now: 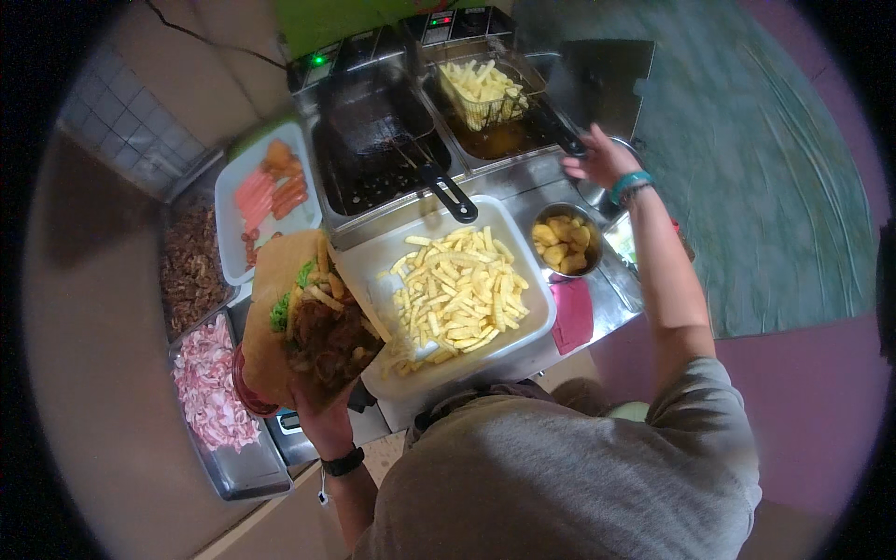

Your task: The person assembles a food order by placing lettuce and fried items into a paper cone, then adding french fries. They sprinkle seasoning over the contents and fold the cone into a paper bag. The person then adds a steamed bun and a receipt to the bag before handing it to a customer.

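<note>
In my left hand is an open brown paper food wrap filled with dark meat, fries and green lettuce, gripped from below. My right hand is at the black handle of a wire fryer basket full of pale fries, its fingers spread; whether they touch the handle I cannot tell. That basket sits in the right well of a fryer, over brown oil. A second basket, with its black handle towards me, rests in the left well. Crinkle-cut fries fill part of a white tub before me.
Left stand a white tray of sausages and pink sticks, a metal pan of dark shredded meat and a pan of raw sliced meat. A steel bowl of nuggets and a red cloth lie right of the tub.
</note>
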### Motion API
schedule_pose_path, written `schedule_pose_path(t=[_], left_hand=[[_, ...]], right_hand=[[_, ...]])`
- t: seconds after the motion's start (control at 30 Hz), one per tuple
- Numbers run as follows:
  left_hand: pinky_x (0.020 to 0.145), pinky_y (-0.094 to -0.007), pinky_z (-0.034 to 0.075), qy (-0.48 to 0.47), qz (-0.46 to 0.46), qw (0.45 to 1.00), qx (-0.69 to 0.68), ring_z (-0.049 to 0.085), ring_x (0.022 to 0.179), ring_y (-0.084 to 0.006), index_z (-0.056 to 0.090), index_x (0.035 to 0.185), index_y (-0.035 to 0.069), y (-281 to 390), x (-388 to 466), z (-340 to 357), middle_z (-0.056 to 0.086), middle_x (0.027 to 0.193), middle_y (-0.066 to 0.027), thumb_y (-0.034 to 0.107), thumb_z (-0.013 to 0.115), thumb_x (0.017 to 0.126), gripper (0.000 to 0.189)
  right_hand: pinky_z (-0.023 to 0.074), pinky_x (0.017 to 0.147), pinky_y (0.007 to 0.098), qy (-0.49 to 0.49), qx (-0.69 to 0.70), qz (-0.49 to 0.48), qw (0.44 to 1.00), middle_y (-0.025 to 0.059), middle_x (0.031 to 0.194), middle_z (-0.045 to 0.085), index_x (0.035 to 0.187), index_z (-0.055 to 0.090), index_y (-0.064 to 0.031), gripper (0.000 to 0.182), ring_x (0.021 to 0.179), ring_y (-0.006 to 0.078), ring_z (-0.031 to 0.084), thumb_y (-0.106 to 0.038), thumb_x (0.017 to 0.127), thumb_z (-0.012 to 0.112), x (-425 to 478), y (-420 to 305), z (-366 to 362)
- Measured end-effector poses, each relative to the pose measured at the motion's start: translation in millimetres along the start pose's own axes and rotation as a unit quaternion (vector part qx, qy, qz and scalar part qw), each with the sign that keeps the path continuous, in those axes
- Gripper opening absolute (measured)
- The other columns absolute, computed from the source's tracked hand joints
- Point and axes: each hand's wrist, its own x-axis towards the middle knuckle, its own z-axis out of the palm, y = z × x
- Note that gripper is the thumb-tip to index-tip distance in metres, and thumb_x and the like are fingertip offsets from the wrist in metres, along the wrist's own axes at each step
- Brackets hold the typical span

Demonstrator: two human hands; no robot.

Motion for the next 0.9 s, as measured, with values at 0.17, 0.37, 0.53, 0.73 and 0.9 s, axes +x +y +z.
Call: schedule_pose_path(t=[0.17, 0.37, 0.53, 0.73, 0.9], left_hand=[[0.088, -0.0461, 0.041, -0.007, 0.022, 0.996, 0.085, 0.033, 0.119, -0.0307, 0.021, 0.131, 0.007, -1.6, -0.4, -6.8, 0.027, 0.131, -0.0133, 0.028, 0.038, 0.090, 0.049], [0.087, -0.0478, 0.042, 0.034, 0.019, 0.999, 0.016, 0.033, 0.118, -0.0320, 0.018, 0.132, 0.009, 10.9, -11.5, -5.0, 0.027, 0.131, -0.0132, 0.038, 0.039, 0.088, 0.057], [0.082, -0.0454, 0.046, 0.020, 0.015, 0.999, -0.039, 0.034, 0.118, -0.0315, 0.018, 0.132, 0.009, 10.1, -14.9, -15.1, 0.027, 0.131, -0.0133, 0.039, 0.038, 0.088, 0.057], [0.083, -0.0457, 0.046, 0.024, 0.025, 0.999, -0.030, 0.032, 0.119, -0.0302, 0.019, 0.131, 0.009, 14.0, -11.2, -7.6, 0.025, 0.132, -0.0136, 0.035, 0.040, 0.088, 0.055], [0.085, -0.0451, 0.044, 0.003, 0.035, 0.998, 0.049, 0.032, 0.118, -0.0301, 0.021, 0.131, 0.008, 3.0, -5.1, -23.0, 0.028, 0.130, -0.0136, 0.030, 0.043, 0.088, 0.053]], right_hand=[[0.0424, 0.044, 0.0180, -0.275, 0.200, 0.199, 0.919, 0.0066, 0.076, 0.054, 0.113, 0.039, 0.0054, 0.033, 0.053, 0.0088, 0.049, -0.017, 0.088, 0.039, 37.6, -21.4, 38.4], [0.0317, 0.037, 0.0201, -0.162, 0.023, 0.067, 0.984, -0.0019, 0.062, 0.044, 0.106, 0.047, 0.0002, 0.023, 0.045, 0.0054, 0.037, -0.013, 0.089, 0.038, -4.7, -15.3, 82.6], [0.0279, 0.039, 0.0178, -0.219, 0.075, -0.034, 0.972, -0.0025, 0.062, 0.042, 0.111, 0.045, -0.0029, 0.026, 0.045, 0.0048, 0.034, -0.016, 0.089, 0.039, -34.7, 48.8, 62.6], [0.0275, 0.038, 0.0176, -0.222, 0.061, 0.045, 0.972, -0.0038, 0.062, 0.040, 0.108, 0.045, -0.0031, 0.024, 0.044, 0.0036, 0.032, -0.016, 0.089, 0.039, -33.6, 43.3, 48.4], [0.0293, 0.038, 0.0204, -0.167, 0.039, 0.026, 0.985, -0.0022, 0.061, 0.040, 0.113, 0.041, -0.0048, 0.027, 0.043, 0.0053, 0.031, -0.017, 0.089, 0.040, -62.8, 86.1, 47.9]])
